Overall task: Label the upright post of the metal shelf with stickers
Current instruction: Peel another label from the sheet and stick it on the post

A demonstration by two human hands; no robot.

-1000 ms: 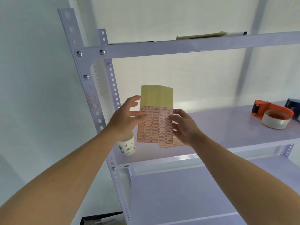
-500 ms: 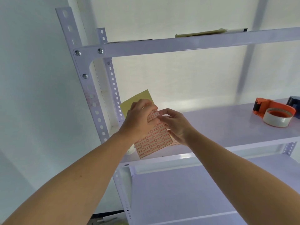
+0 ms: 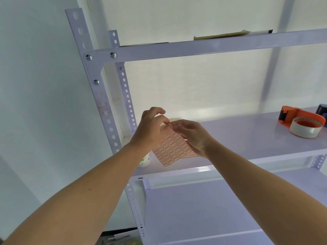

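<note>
Right grip [image 3: 192, 137] first: thumb and forefinger are pinched on the top edge of the sticker sheet [image 3: 172, 149], a pale paper rectangle packed with rows of little red-bordered labels. Looks like it's picking at one label, but I honestly can't tell if one has lifted. The left grip [image 3: 150, 128] is curled round that same top edge from the other side and holds the sheet steady, with a finger poking up loose. The sheet hangs slanted under both hands, in front of the pale lilac metal shelf board [image 3: 247, 135]. The white perforated metal upright post [image 3: 106, 110] stands just left of the hands, and neither hand touches it. Progress-wise I'd call this the peeling step. There's a faint reddish smudge higher on the post that could be labels, but it's too washed out to say. So still to do: peel one off, carry it left, press it on. A second ago the sheet was held upright and flat with a bare yellow strip showing on top and a hand at each side. Now the hands have closed in at the top and the yellow is mostly hidden. Further out, a white paper cup with green print [image 3: 145, 160] peeks from behind the left wrist, and an orange tape dispenser with its roll [image 3: 300, 124] sits far right on the shelf.
</note>
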